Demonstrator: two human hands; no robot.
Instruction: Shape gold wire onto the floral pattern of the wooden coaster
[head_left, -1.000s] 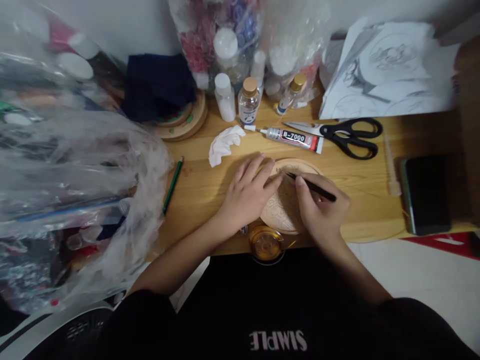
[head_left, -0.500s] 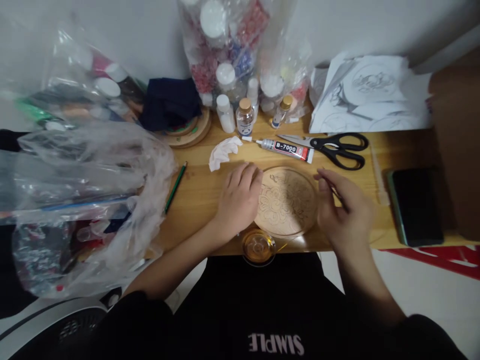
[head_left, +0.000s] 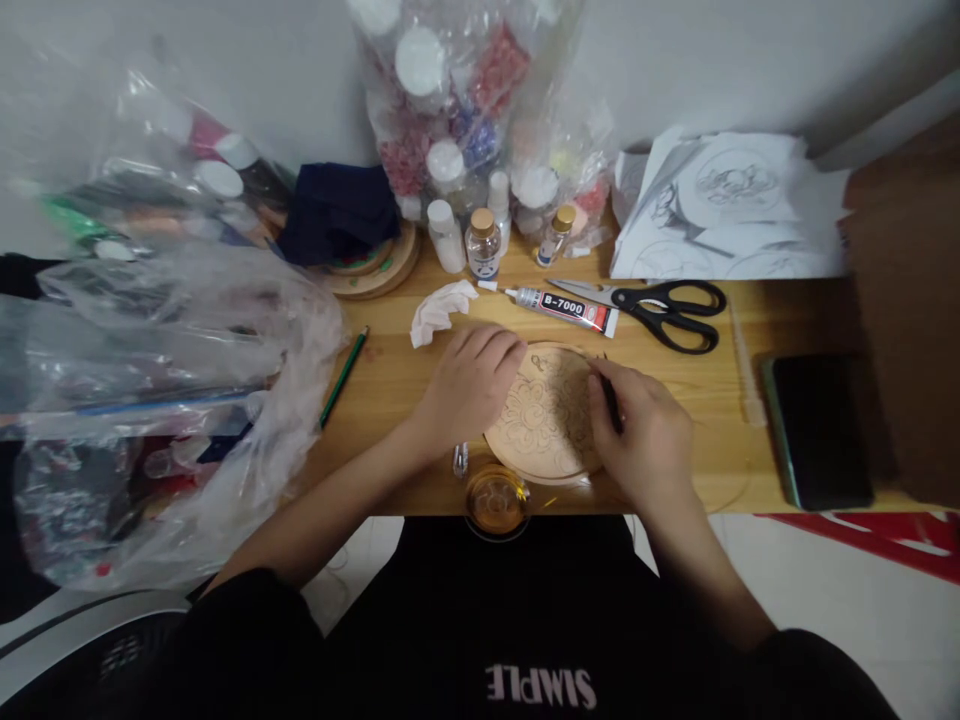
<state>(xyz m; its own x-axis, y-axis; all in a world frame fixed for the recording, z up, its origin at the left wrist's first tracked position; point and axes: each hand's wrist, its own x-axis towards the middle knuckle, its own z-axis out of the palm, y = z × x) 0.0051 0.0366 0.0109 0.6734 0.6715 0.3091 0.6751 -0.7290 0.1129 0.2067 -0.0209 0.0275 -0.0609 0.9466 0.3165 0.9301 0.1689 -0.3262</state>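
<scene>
A round, pale wooden board with a curling line pattern lies near the table's front edge. My left hand rests over its left rim, with the fingers bent and close together and the thumb hidden. At the right side of the board, my right hand pinches a slim dark tool. Its exact kind is hard to make out. A shadow falls across the pattern beside this hand. Just below the board sits a clear spool of gold-coloured wire, beside a small clear object.
Behind the board lie a crumpled tissue, a B-7000 glue tube and black-handled scissors. Small bottles stand further back. A green pencil and plastic bags are left; a phone lies right.
My right hand has moved left with the dark tool, from beside the board to over its right part. My left hand stays at the left rim. The view has shifted slightly.
</scene>
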